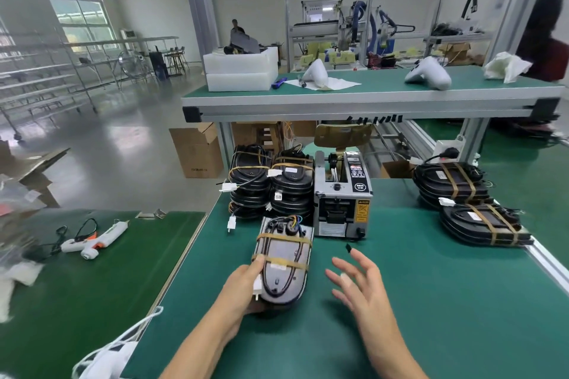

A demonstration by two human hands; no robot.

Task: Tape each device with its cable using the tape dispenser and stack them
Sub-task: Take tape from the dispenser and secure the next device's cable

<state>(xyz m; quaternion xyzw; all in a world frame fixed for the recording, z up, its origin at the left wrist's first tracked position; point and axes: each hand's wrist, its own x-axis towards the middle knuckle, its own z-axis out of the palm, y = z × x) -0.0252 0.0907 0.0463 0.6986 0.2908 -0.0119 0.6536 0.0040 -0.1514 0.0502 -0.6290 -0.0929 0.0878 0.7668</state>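
- Device (283,268): dark, oblong, lying on the green table (431,301) at about 6 o'clock from the tape dispenser (341,194); its far end sits just beside the dispenser's lower left corner. Two bands of tan tape cross it, holding a looped cable (281,278) on top.
- Long axis: runs roughly 12 to 6 o'clock, tilted slightly, near end toward the person.
- Left hand (243,286): holds the device at its 9 o'clock edge, thumb over the top near the nearer tape band, fingers hidden beneath (a white plug lies by the thumb).
- Right hand (357,281): fingers spread and relaxed, holding nothing, hovering near the device's 3 o'clock side, apart from it.
- Stacks (271,184): two piles of taped devices at 12 o'clock from the held one, left of the dispenser; more taped devices (468,203) lie at 2 o'clock.
- Judgement: taping looks finished; the left hand, already gripping, is placed to carry the device forward to the stacks.
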